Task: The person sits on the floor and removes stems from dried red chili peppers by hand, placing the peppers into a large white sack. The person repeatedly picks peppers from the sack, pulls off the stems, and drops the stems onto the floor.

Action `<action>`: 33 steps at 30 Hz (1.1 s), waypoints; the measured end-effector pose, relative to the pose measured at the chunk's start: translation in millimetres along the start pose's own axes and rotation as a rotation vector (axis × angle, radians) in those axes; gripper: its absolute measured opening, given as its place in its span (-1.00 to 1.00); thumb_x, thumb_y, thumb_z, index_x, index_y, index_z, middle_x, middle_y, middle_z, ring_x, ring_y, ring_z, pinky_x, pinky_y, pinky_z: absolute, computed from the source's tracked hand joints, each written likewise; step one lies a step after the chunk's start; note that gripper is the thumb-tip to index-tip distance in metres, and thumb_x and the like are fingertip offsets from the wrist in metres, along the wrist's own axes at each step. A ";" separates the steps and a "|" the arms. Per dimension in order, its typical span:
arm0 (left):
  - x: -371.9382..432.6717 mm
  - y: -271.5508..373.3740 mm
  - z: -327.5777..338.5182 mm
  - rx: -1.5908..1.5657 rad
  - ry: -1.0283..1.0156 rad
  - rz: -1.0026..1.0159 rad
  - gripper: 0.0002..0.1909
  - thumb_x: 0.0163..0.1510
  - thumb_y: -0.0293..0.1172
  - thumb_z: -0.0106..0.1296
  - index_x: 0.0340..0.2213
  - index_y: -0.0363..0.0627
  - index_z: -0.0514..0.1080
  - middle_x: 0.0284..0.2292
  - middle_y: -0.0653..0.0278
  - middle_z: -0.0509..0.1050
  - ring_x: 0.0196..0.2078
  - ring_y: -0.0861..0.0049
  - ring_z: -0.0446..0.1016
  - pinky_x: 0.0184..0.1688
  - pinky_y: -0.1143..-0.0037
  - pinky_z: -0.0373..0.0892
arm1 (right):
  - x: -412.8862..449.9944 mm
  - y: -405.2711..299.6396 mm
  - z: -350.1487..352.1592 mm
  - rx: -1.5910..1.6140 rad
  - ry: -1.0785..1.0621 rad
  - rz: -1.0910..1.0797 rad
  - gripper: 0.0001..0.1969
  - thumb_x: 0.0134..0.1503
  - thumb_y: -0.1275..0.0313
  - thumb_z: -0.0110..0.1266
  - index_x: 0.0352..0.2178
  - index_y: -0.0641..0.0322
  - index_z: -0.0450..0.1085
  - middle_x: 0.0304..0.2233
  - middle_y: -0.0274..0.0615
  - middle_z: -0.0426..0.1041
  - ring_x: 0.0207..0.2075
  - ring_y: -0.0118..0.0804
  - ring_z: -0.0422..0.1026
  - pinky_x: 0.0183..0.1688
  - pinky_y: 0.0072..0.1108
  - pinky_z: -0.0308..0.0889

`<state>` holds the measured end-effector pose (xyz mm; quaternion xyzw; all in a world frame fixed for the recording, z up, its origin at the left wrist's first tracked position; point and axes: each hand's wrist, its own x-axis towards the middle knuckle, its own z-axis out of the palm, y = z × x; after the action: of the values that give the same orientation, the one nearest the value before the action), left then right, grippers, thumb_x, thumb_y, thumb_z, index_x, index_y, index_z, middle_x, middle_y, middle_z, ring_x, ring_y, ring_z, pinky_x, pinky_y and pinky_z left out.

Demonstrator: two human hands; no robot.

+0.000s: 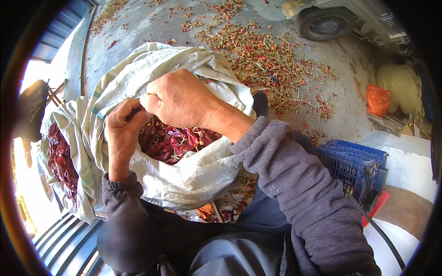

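Note:
My left hand [124, 127] is raised over an open white woven sack [193, 176]. Between its thumb and fingers shows a bit of a dark red dried chilli pepper [135, 112], mostly covered. Closed in a pinch, my right hand [181, 100] meets the left fingertips at the chilli; its fingers hide the far end. Below both hands, dried red chillies [176, 139], some with stems, fill the sack's mouth. The sack stands in front of my knees, its rim rolled outward.
Left is another woven sack [83, 179] of dried chillies, with a person's arm [32, 107] beside it. Stems and chilli bits [266, 58] litter the concrete floor. A vehicle wheel [326, 22], an orange bag [378, 100] and a blue plastic crate [352, 162] are right.

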<state>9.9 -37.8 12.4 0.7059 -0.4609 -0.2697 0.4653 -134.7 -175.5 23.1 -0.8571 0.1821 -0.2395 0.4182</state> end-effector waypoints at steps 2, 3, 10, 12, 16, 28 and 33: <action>-2.0 -1.4 -2.4 -0.067 0.032 0.000 -0.86 0.00 -0.65 0.15 -0.33 -0.30 0.53 -0.46 0.44 0.46 -0.41 0.77 0.35 -0.29 0.68 0.30 | 1.3 -1.5 3.0 0.087 0.062 -0.024 -0.70 0.03 0.31 0.01 -0.61 0.35 0.48 -0.60 0.19 0.45 -0.50 0.19 0.49 -0.36 -0.17 0.39; -2.0 0.3 0.1 -0.135 0.043 -0.024 -0.87 0.01 -0.65 0.15 -0.33 -0.30 0.53 -0.46 0.44 0.46 -0.41 0.76 0.35 -0.30 0.67 0.30 | 0.0 -3.6 1.4 0.156 0.074 0.015 -0.70 0.03 0.32 0.01 -0.62 0.36 0.46 -0.60 0.20 0.44 -0.51 0.18 0.48 -0.38 -0.19 0.38; 3.7 -4.5 17.1 -0.881 -0.044 -0.057 -0.90 0.16 -0.61 0.04 -0.29 -0.18 0.48 -0.35 0.29 0.52 -0.39 0.59 0.45 -0.25 0.51 0.41 | -4.4 -5.6 4.2 0.796 0.143 0.206 -0.67 0.13 0.34 -0.01 -0.66 0.33 0.38 -0.74 -0.23 0.36 -0.67 -0.45 0.30 -0.59 -0.44 0.25; 11.6 -15.1 21.9 -0.926 -0.015 -0.125 -0.93 0.17 -0.59 0.02 -0.30 -0.17 0.46 -0.37 0.32 0.50 -0.37 0.62 0.43 -0.24 0.50 0.41 | -1.8 -3.9 -6.4 1.082 0.174 0.394 -0.68 0.14 0.33 -0.01 -0.66 0.25 0.36 -0.73 -0.29 0.34 -0.69 -0.51 0.25 -0.64 -0.52 0.18; 20.0 -38.5 40.4 -0.588 0.084 -0.384 -0.93 0.14 -0.48 0.12 -0.39 -0.15 0.43 -0.49 0.43 0.42 -0.45 0.70 0.37 -0.30 0.59 0.37 | 6.5 1.4 -45.3 1.341 0.276 0.432 -0.69 0.17 0.28 -0.03 -0.65 0.12 0.29 -0.60 -0.25 0.44 -0.67 -0.52 0.31 -0.69 -0.68 0.15; 23.8 -83.6 95.5 0.643 -0.124 0.003 -0.69 -0.20 -0.48 0.30 -0.35 -0.23 0.47 -0.38 0.11 0.52 -0.39 0.21 0.48 -0.24 0.33 0.41 | -10.5 5.3 -67.5 1.117 0.250 0.524 -0.83 0.16 0.42 0.02 -0.27 0.32 0.38 -0.35 -0.11 0.52 -0.36 -0.31 0.57 -0.44 -0.57 0.44; 12.0 -44.2 75.8 0.345 0.050 -0.155 -0.73 -0.12 -0.50 0.28 -0.35 -0.28 0.46 -0.49 0.20 0.53 -0.48 0.53 0.44 -0.33 0.51 0.40 | -10.6 27.5 -63.0 0.402 0.122 0.434 -0.79 0.15 0.35 0.06 -0.42 0.32 0.46 -0.50 -0.16 0.53 -0.43 -0.40 0.55 -0.46 -0.55 0.35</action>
<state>-28.7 -73.3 -58.9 0.8151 -0.4327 -0.2042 0.3268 -181.9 -225.8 32.0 -0.6822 0.3348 -0.2266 0.6092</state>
